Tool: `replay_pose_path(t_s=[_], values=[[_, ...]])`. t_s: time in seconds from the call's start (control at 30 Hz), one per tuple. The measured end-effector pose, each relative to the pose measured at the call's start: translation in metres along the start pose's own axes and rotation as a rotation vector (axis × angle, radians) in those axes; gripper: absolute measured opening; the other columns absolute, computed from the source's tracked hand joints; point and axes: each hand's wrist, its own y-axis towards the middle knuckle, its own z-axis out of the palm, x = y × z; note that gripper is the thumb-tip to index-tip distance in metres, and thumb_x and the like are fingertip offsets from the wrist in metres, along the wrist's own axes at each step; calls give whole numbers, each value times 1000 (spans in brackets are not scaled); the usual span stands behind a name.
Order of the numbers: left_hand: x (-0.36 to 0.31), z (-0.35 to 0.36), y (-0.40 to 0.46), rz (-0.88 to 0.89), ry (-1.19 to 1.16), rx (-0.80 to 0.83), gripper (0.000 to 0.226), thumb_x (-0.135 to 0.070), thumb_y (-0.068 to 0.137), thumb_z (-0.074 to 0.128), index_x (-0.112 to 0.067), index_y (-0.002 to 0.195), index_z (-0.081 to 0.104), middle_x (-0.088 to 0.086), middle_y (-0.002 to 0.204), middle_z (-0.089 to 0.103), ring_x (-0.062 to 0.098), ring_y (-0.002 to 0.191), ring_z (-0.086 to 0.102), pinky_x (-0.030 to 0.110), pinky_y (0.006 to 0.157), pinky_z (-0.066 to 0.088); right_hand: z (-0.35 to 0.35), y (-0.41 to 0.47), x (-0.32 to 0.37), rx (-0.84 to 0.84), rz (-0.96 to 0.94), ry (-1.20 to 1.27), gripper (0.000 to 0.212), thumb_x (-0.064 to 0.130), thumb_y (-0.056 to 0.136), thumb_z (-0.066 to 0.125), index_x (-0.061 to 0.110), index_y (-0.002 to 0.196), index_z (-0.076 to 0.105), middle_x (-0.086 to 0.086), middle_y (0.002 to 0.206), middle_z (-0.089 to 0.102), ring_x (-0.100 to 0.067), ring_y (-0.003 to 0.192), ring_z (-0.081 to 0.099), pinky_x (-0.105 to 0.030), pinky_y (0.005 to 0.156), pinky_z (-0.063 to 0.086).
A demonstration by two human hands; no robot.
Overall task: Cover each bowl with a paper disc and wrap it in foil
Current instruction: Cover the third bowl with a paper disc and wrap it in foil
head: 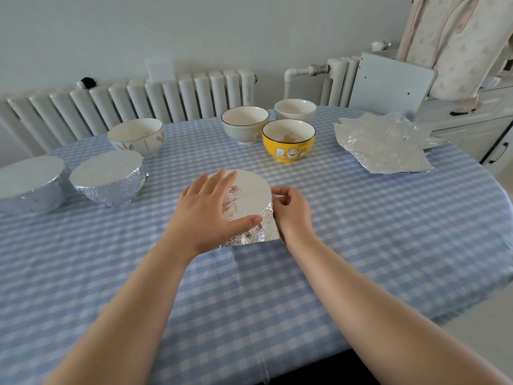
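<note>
A foil-covered bowl (pixel 249 198) is sitting at the middle of the table (pixel 361 245), just in front of the person. Foil is hiding the bowl itself and whatever lies under its flat top, so no paper disc is showing. The left hand (pixel 211 209) is lying flat on the top with fingers spread and nearly straight, the thumb pressing along the near rim; it is covering the left half of the wrap. The right hand (pixel 288 209) is sitting against the bowl's right side with fingers curled, pinching the foil at the rim. A loose foil edge is flaring out on the table below the bowl, between the two wrists.

Two wrapped bowls are standing to the left, just beside each other: the nearer one (pixel 109 182) in full view, the farther one (pixel 30 187) cut off by the picture's edge. Four bare bowls are waiting behind: a white one (pixel 136 137) on the left, and a group of three close together, a pale dark-rimmed one (pixel 244 123), a plain white one (pixel 295 110) and a yellow one (pixel 288 140) with cartoon cats. Something pale is lying inside the yellow one, too faint to name. A pile of crinkled foil sheets (pixel 383 143) is lying at the right; their number is hard to count.
</note>
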Motion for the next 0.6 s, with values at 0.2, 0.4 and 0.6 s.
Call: replay_pose_path(t_s=[0.2, 0.4, 0.6], values=[[-1, -1, 0, -6, -2, 3, 117, -97, 58, 24, -32, 155, 15, -7, 164, 15, 23, 151, 10, 44, 121, 10, -3, 0, 0, 6, -98, -134, 10, 17, 96, 56, 25, 97, 62, 10, 84, 66, 0, 70, 60, -9, 46, 39], [-3, -2, 0, -18, -5, 31, 117, -97, 58, 26, -33, 156, 14, -6, 164, 15, 23, 151, 8, 45, 121, 10, -12, 8, 5, -30, -138, -210, 11, 16, 98, 52, 24, 98, 60, 16, 76, 60, -4, 74, 58, -9, 53, 36], [-2, -4, 0, -24, 6, 49, 117, -98, 58, 26, -34, 155, 12, -5, 164, 13, 23, 151, 8, 46, 121, 10, -12, -1, 8, -20, -204, -316, 42, 37, 103, 44, 18, 67, 51, 9, 66, 52, -4, 61, 46, -26, 55, 30]])
